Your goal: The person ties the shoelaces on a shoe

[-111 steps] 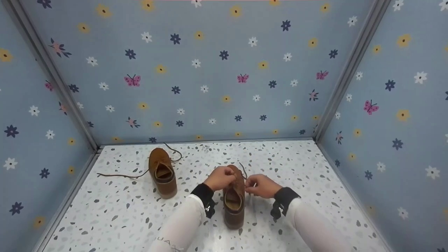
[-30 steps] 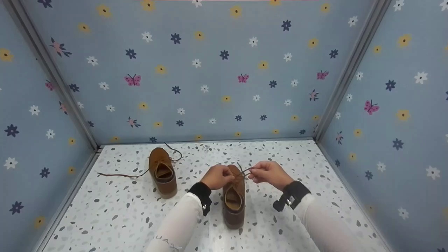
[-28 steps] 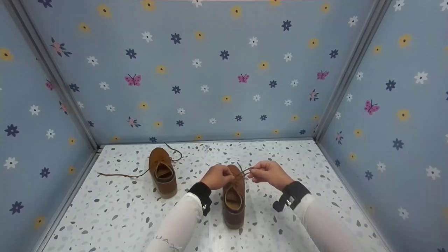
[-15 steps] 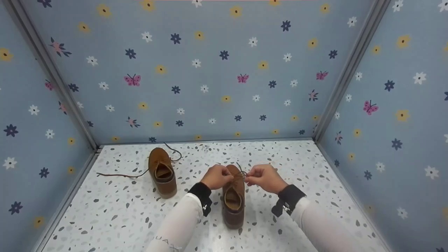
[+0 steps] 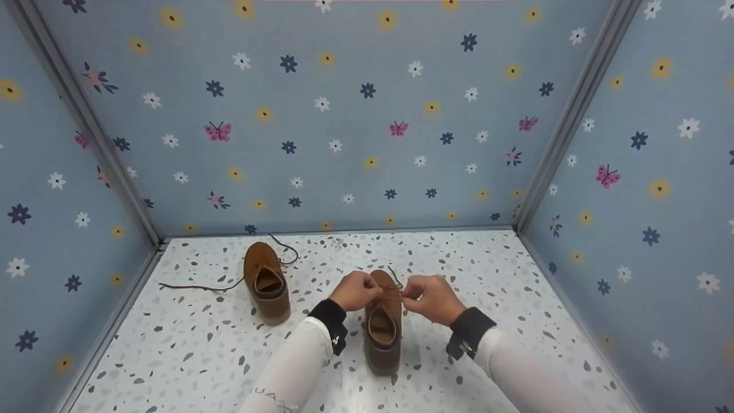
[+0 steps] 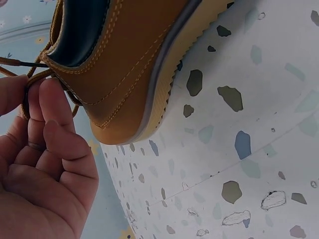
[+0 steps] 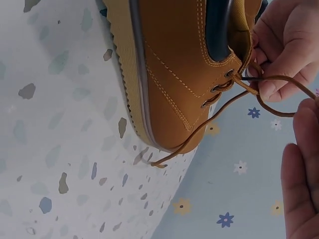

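A brown lace-up shoe (image 5: 383, 332) stands on the speckled surface, its toe pointing away from me. Over its tongue, my left hand (image 5: 355, 291) pinches the brown shoelace (image 7: 279, 78) between thumb and fingers, close to the eyelets. My right hand (image 5: 434, 298), on the shoe's right side, holds the lace with thumb and index finger together. Between both hands the lace forms a loop, seen in the right wrist view. One loose lace end trails down the shoe's side to the surface. The right fingertips lie partly outside the right wrist view.
Left of my hands stands a second brown shoe (image 5: 266, 281), its laces loose and spread to both sides. Blue flowered panels (image 5: 344, 132) rise behind and at both sides of the white speckled surface (image 5: 189, 344).
My right hand has come in from the upper right, down and left to the shoe, and the lace stretched toward it has shortened. My left hand has stayed at the laces.
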A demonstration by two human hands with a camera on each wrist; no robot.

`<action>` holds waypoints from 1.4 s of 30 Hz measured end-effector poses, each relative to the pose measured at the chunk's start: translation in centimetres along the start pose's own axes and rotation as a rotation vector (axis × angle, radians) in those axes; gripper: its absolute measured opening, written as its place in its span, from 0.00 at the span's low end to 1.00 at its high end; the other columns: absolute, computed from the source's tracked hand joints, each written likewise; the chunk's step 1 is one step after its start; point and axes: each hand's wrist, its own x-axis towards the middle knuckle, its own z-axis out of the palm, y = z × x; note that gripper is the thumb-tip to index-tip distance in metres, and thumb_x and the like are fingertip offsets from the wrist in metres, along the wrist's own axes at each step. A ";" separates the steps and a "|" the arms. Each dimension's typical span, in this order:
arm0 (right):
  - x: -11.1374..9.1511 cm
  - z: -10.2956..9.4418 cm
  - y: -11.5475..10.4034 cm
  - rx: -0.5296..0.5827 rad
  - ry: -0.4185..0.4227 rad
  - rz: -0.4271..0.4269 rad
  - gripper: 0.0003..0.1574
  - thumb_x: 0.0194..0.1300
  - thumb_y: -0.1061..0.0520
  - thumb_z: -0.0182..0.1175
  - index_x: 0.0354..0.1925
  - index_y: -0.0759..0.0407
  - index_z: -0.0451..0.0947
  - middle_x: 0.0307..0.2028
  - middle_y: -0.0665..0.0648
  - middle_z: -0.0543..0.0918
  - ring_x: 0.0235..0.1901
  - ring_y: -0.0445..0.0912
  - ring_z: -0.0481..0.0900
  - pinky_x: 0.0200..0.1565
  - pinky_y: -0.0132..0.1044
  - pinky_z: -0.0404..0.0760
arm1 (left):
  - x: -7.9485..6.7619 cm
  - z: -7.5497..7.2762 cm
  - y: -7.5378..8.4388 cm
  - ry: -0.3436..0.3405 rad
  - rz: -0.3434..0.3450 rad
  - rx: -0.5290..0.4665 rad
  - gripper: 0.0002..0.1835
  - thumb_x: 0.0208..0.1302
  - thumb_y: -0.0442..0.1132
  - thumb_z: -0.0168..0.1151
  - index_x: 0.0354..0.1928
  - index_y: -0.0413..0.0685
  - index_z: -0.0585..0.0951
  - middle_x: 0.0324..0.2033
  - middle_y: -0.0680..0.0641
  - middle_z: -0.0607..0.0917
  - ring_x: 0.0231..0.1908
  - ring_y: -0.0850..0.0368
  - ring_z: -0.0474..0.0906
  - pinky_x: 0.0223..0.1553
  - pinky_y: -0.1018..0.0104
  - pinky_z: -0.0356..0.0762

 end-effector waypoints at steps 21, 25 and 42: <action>-0.4 1.6 -0.3 -0.263 0.000 -0.420 0.18 0.46 0.69 0.72 0.21 0.50 0.75 0.19 0.46 0.78 0.22 0.37 0.72 0.29 0.26 0.72 | 0.1 0.1 -0.1 0.008 -0.015 -0.014 0.08 0.70 0.40 0.64 0.34 0.46 0.87 0.28 0.52 0.86 0.26 0.61 0.77 0.30 0.69 0.74; -0.9 2.3 -0.5 -0.221 -0.123 -0.357 0.16 0.46 0.68 0.71 0.22 0.51 0.76 0.20 0.46 0.80 0.23 0.34 0.71 0.29 0.21 0.70 | 0.2 0.1 -0.1 0.005 -0.008 -0.002 0.09 0.72 0.41 0.64 0.34 0.46 0.87 0.28 0.51 0.86 0.26 0.62 0.77 0.31 0.69 0.74; -0.9 2.5 -0.2 -0.074 -0.318 -0.170 0.12 0.54 0.70 0.67 0.34 0.58 0.90 0.35 0.52 0.90 0.36 0.44 0.87 0.42 0.33 0.86 | -0.6 -0.1 0.4 0.009 -0.016 -0.002 0.08 0.69 0.41 0.65 0.35 0.45 0.88 0.32 0.49 0.89 0.29 0.61 0.78 0.32 0.70 0.74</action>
